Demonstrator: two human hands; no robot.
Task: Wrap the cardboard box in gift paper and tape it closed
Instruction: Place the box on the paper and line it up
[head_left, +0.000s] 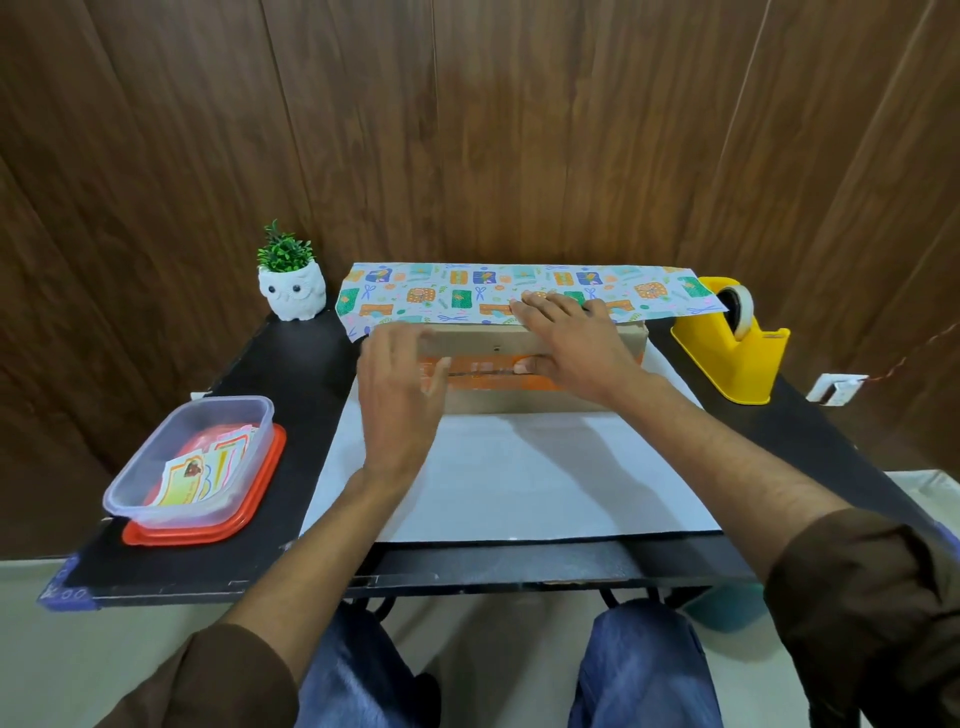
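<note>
Black table (291, 374) against dark wood-panelled wall (467, 130). Cardboard box (519, 400) mid-table on gift paper (519, 467). Right hand (566, 338) flat on box top, fingers straight; left hand (400, 400) blurred over box's left end, fingers extended. Box's orange print unreadable.

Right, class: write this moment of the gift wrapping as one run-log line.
step: folding paper | right hand: presses gift paper at far edge of cardboard box | left hand: open over box, blurred | tape dispenser: untouched
</note>
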